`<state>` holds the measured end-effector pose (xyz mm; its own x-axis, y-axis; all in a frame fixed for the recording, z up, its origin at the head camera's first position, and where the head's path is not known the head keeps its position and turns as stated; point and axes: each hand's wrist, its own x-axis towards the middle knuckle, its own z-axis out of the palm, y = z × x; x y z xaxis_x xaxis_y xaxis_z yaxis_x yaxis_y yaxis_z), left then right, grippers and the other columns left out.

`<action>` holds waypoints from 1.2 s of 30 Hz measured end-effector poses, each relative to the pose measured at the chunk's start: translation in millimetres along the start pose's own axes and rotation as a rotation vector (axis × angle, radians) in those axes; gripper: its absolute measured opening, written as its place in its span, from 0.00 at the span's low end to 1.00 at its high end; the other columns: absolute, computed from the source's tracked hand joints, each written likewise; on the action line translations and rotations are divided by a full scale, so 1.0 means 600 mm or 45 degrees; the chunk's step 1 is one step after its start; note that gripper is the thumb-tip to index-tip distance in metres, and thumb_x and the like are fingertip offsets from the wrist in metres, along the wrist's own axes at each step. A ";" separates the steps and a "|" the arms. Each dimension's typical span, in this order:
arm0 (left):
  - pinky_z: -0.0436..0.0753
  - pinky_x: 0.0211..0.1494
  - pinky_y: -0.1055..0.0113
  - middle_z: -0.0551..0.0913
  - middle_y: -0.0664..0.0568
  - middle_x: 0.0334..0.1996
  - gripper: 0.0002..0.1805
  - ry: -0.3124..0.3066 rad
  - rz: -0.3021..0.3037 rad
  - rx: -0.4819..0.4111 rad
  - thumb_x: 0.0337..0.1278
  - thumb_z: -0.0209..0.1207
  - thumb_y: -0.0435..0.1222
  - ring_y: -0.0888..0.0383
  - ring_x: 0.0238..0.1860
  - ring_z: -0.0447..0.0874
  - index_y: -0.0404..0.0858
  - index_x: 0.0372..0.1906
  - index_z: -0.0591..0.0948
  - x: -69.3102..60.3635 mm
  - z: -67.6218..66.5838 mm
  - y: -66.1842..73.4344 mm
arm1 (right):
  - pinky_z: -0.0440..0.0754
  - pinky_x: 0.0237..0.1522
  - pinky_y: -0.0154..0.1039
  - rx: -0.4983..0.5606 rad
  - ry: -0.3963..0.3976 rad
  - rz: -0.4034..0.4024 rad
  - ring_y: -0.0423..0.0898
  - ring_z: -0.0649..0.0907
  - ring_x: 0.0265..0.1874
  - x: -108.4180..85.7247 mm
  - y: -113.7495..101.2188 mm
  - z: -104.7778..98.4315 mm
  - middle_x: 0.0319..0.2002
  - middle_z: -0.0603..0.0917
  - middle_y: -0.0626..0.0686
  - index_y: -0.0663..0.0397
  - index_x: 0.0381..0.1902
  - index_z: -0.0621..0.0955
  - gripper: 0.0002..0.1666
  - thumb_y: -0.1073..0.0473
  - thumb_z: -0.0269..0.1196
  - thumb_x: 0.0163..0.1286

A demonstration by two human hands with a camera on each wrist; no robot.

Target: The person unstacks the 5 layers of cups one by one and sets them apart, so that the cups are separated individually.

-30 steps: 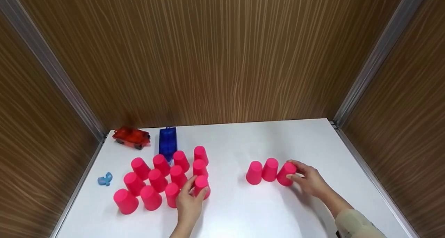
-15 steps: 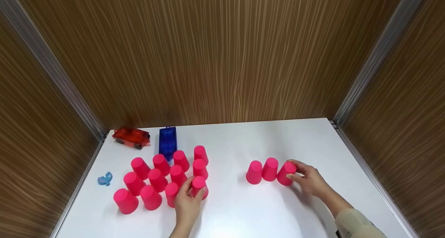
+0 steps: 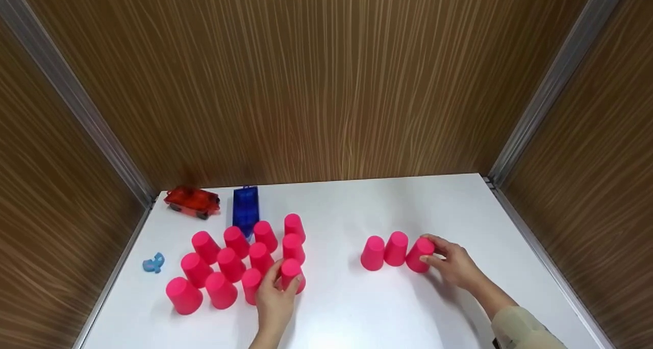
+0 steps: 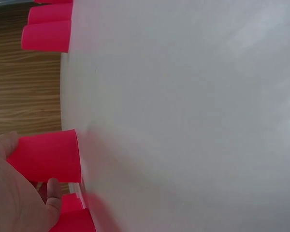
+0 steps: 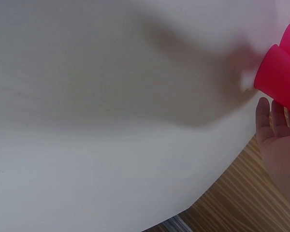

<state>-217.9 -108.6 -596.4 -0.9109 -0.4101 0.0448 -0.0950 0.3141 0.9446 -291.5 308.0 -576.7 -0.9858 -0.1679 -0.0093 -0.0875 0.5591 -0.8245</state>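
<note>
My left hand [image 3: 274, 303] grips an upside-down pink cup [image 3: 291, 271] between thumb and fingers, at the front right corner of a group of pink cups [image 3: 221, 290] in the head view. In the left wrist view that same cup [image 4: 48, 157] stands with its rim at the white surface. On the other side, my right hand [image 3: 456, 268] holds the rightmost pink cup [image 3: 418, 257] of a row of three, thumb in front and fingers behind. Its neighbours, a middle cup [image 3: 396, 249] and a left cup [image 3: 373, 254], stand close beside it.
A red toy car [image 3: 193, 202] and a blue toy vehicle [image 3: 246, 206] lie at the back left of the white table [image 3: 342, 308]. Near the left edge is a small blue toy [image 3: 153, 263]. Wood-grained panels [image 3: 326, 83] enclose the back and sides.
During the first half second my left hand shifted slightly left with its cup, closer to the neighbouring cup. The right hand and its row of cups stay in place.
</note>
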 end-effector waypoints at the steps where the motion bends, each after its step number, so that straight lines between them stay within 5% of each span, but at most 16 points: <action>1: 0.85 0.60 0.48 0.85 0.45 0.61 0.35 0.006 0.014 0.001 0.59 0.76 0.30 0.42 0.63 0.82 0.39 0.71 0.79 -0.001 0.000 0.000 | 0.84 0.61 0.49 0.002 0.003 0.000 0.68 0.78 0.68 0.000 0.000 0.000 0.65 0.81 0.65 0.65 0.77 0.71 0.39 0.60 0.71 0.73; 12: 0.84 0.63 0.45 0.82 0.48 0.67 0.42 0.021 0.093 0.026 0.53 0.80 0.37 0.42 0.69 0.77 0.43 0.74 0.77 -0.007 -0.008 0.038 | 0.86 0.58 0.43 0.045 0.015 -0.008 0.66 0.80 0.66 -0.005 -0.001 -0.001 0.64 0.82 0.65 0.65 0.76 0.72 0.38 0.62 0.71 0.73; 20: 0.83 0.63 0.43 0.80 0.48 0.69 0.42 -0.043 0.351 -0.032 0.52 0.81 0.39 0.45 0.72 0.75 0.44 0.74 0.77 0.000 0.000 0.110 | 0.86 0.57 0.40 0.050 0.014 -0.023 0.66 0.81 0.65 -0.004 -0.001 -0.002 0.63 0.83 0.64 0.65 0.75 0.72 0.38 0.62 0.72 0.72; 28: 0.89 0.55 0.56 0.78 0.51 0.72 0.41 -0.379 0.392 -0.036 0.57 0.79 0.46 0.46 0.65 0.80 0.50 0.76 0.76 0.010 0.088 0.168 | 0.86 0.59 0.44 0.058 0.012 -0.024 0.66 0.80 0.66 -0.004 -0.001 -0.004 0.64 0.82 0.64 0.65 0.76 0.72 0.38 0.61 0.72 0.72; 32: 0.86 0.61 0.56 0.76 0.51 0.73 0.41 -0.586 0.381 -0.025 0.60 0.77 0.44 0.47 0.70 0.76 0.48 0.77 0.74 0.023 0.143 0.176 | 0.85 0.60 0.48 0.040 0.009 -0.004 0.66 0.80 0.66 -0.003 0.000 -0.002 0.64 0.82 0.64 0.64 0.76 0.72 0.38 0.61 0.72 0.73; 36: 0.83 0.66 0.54 0.78 0.50 0.71 0.39 -0.706 0.374 0.049 0.61 0.76 0.42 0.47 0.72 0.75 0.46 0.76 0.75 0.036 0.188 0.174 | 0.85 0.61 0.50 0.024 0.014 0.019 0.66 0.80 0.66 -0.003 0.002 0.000 0.64 0.82 0.63 0.63 0.76 0.73 0.38 0.61 0.72 0.72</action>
<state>-292.4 11.7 -533.6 -0.9730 0.1997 0.1155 0.1856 0.3808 0.9058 -290.0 309.0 -577.5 -0.9885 -0.1505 -0.0152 -0.0703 0.5461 -0.8347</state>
